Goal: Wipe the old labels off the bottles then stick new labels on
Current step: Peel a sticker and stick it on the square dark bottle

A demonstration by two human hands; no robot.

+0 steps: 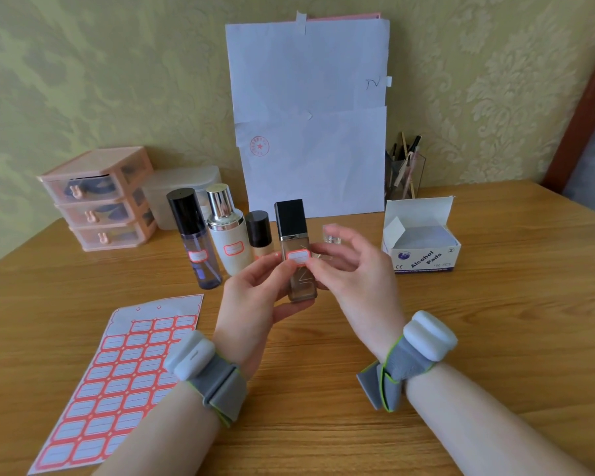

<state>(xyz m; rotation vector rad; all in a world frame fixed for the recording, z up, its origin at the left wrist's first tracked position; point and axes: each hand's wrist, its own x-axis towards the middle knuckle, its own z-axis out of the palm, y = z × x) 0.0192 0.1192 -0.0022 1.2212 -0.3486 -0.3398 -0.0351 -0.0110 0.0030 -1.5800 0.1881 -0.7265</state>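
Just above the middle of the frame, a square bottle (294, 243) with a black cap is held upright off the table (323, 424). The left hand (255, 297) has its thumb and fingers curled round the lower body. The right hand (354, 273) presses its thumb on the right edge of a red-bordered label (299, 258) on the bottle's front, with its other fingers spread loose.

The likeliest fault is a bad seat. If the thumb pushes from one edge only, the label may crease, trap air or sit crooked. Any wetness left on the glass from wiping could keep the edges from sticking, though the pictures do not show whether the surface is dry.

The hold is low on the bottle and the cap end is heavy, so a hard push could tip it backward out of the fingers. Just behind and to the left stand a purple bottle (196, 249), a cream bottle (227, 242) and a small bottle (259, 235), near enough for a slip to topple them. The label sheet (124, 365) lies at lower left.
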